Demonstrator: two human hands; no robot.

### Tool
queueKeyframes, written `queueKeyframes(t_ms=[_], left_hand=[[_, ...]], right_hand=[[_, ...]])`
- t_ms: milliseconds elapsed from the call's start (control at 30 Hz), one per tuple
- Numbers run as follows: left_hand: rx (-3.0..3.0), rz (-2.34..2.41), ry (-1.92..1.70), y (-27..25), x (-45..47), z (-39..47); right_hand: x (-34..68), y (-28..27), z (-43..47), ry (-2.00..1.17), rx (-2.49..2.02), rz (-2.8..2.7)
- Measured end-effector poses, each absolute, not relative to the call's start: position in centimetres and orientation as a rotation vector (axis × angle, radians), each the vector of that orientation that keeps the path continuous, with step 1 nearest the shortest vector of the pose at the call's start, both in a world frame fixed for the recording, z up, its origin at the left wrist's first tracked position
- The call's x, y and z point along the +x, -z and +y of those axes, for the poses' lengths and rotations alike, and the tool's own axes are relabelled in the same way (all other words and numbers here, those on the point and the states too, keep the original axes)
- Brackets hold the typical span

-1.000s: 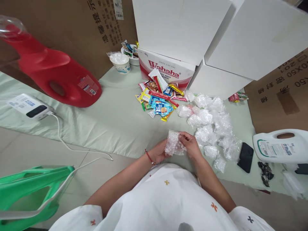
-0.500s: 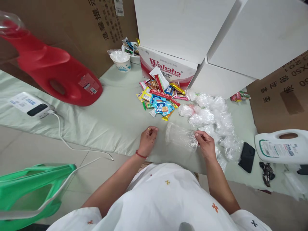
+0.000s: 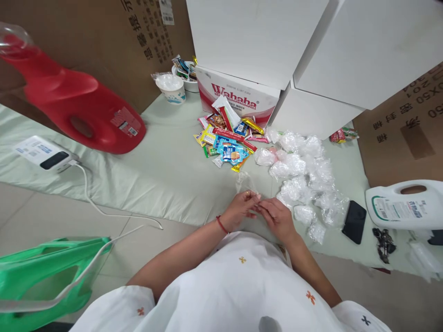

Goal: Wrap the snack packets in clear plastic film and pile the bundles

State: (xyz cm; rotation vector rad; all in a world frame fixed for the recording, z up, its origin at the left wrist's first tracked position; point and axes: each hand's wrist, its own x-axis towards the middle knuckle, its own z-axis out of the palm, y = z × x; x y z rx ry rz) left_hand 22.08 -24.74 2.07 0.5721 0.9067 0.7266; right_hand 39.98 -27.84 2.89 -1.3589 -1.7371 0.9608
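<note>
One camera only, worn on my head: it looks forward and down over my chest at my hands (image 3: 259,212) (close below), the sheet (image 3: 166,170) and boxes (image 3: 263,41) beyond.

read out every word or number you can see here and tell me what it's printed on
"Wahaha": red letters on the red-and-white carton.
"X50": upside down on the right cardboard, beside Chinese characters too skewed to read.
Left cardboard: Chinese characters and a sticker, unreadable.
Red jug label, white jug label, snack packets: too small or blurred.
</note>
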Motion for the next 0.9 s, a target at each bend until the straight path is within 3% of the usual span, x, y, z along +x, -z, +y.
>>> queueKeyframes(t_ms=[267,533,700,900], left_hand=[[0.644,1.031,-0.896,-0.6,20.6,-24.7],[0.665,1.244,-1.022,0.5,15.5,-26.8],[0.699,1.353,-0.951,1.3,13.3,-29.7],[0.722,1.297,-0.965,0.5,15.2,-29.7]], right_hand=[[40.3,-2.2,-27.9,-1.202,-1.477,-1.084],[42.2,0.0,-27.3,-1.187,-1.514,-0.732],[44.3,1.3,-28.6,-1.271,-1.689,-1.145],[41.7,-1.9,-26.9,-0.837,-1.369,-1.963]])
